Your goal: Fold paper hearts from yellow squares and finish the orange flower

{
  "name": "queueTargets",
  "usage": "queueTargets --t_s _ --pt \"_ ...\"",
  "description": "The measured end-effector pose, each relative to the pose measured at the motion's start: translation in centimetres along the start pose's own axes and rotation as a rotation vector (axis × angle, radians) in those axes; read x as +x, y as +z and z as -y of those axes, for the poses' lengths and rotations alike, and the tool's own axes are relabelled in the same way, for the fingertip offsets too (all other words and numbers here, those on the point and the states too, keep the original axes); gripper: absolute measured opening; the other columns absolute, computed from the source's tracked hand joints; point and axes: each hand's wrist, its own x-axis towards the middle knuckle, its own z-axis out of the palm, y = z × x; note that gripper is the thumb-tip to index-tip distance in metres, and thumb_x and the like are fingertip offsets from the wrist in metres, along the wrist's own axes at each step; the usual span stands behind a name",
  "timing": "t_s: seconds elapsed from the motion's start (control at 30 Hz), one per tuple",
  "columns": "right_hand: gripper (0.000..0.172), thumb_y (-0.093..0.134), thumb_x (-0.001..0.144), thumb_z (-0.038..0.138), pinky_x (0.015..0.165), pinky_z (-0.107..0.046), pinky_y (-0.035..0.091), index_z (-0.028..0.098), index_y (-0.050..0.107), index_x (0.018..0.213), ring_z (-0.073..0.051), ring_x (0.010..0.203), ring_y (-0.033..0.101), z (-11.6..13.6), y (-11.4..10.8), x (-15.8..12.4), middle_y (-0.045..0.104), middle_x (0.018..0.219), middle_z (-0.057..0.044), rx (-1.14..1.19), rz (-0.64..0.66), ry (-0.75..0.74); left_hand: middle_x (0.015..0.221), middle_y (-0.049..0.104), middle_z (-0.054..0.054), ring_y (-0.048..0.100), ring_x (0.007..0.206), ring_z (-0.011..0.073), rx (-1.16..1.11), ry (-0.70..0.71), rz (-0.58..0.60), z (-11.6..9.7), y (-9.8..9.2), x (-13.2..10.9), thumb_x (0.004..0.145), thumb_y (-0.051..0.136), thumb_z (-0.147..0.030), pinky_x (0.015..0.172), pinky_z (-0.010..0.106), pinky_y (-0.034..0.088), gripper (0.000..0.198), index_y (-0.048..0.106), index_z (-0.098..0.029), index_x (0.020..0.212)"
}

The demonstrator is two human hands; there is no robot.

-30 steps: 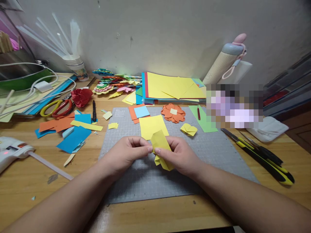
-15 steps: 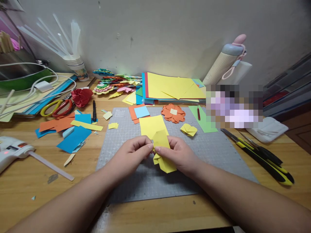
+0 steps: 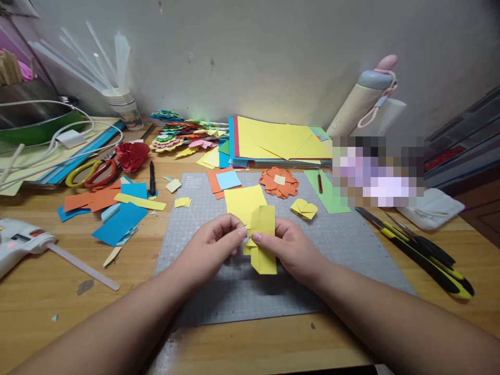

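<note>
A folded yellow paper (image 3: pixel 264 258) is held upright above the grey cutting mat (image 3: pixel 219 297), with small folded flaps along its left side. My right hand (image 3: pixel 297 247) grips it, thumb across the front and fingers hidden behind. At its left edge, my left hand (image 3: pixel 219 239) pinches thumb and forefinger together on a small flap; the exact contact is partly hidden. Just behind lies a flat yellow sheet (image 3: pixel 242 200). Beyond my right hand sit a yellow folded petal (image 3: pixel 304 209) and an orange paper flower (image 3: pixel 278 188) with a pale square at its centre.
Paper scraps (image 3: pixel 117 224), scissors (image 3: pixel 94 174) and a glue gun (image 3: pixel 23 242) with a glue stick lie on the left. At the back is a stack of coloured paper (image 3: pixel 281 136). A utility knife (image 3: pixel 425 263) rests at right, near a leaning bottle (image 3: pixel 353 104).
The folded yellow paper has turned from a slant to nearly upright, its top edge now further right. My left fingers stay pinched at its left side; my right hand has shifted slightly.
</note>
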Motion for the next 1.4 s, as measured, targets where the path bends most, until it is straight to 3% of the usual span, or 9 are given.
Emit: queueTargets --t_s 0.1,0.23,0.5,0.8,1.4 --pt "0.023 0.062 0.079 0.038 0.060 -0.025 0.046 0.017 0.065 0.088 -0.013 0.067 0.058 0.0 0.0 0.0 0.066 0.079 -0.003 -0.006 -0.034 0.002 0.064 0.047 -0.004 0.042 0.060 0.0099 0.008 -0.003 0.019 0.1 0.1 0.0 0.080 0.056 -0.032 0.057 0.023 0.032 0.019 0.052 -0.017 0.070" --pt "0.021 0.064 0.078 0.036 0.062 -0.025 0.046 0.017 0.067 0.085 -0.013 0.068 0.058 0.0 0.1 0.2 0.066 0.079 -0.003 -0.032 0.022 0.019 0.065 0.050 -0.004 0.043 0.062 0.0100 0.019 0.018 -0.030 0.1 0.1 0.0 0.078 0.060 -0.030 0.058 0.022 0.033 0.018 0.054 -0.016 0.068" --pt "0.019 0.063 0.080 0.033 0.067 -0.027 0.048 0.016 0.067 0.087 -0.014 0.072 0.060 -0.2 -0.2 0.5 0.066 0.078 -0.003 0.147 -0.064 -0.022 0.065 0.059 -0.002 0.048 0.061 0.0105 -0.219 -0.065 -0.008 0.4 -0.4 0.3 0.073 0.068 -0.034 0.061 0.024 0.037 0.019 0.067 -0.017 0.081" --pt "0.019 0.062 0.081 0.034 0.073 -0.031 0.050 0.019 0.067 0.093 -0.015 0.076 0.062 0.0 0.2 0.2 0.068 0.083 -0.004 0.104 -0.025 -0.063 0.060 0.057 -0.004 0.048 0.059 0.0090 -0.276 -0.085 -0.038 0.6 -0.4 0.4 0.070 0.073 -0.029 0.061 0.023 0.038 0.014 0.067 -0.017 0.073" --pt "0.018 0.062 0.080 0.034 0.072 -0.032 0.051 0.020 0.064 0.092 -0.017 0.077 0.063 0.1 0.4 0.0 0.068 0.081 -0.003 0.050 -0.063 -0.092 0.060 0.058 -0.004 0.048 0.060 0.0095 -0.272 -0.110 0.019 0.6 -0.4 0.3 0.073 0.071 -0.032 0.062 0.023 0.037 0.016 0.067 -0.017 0.069"
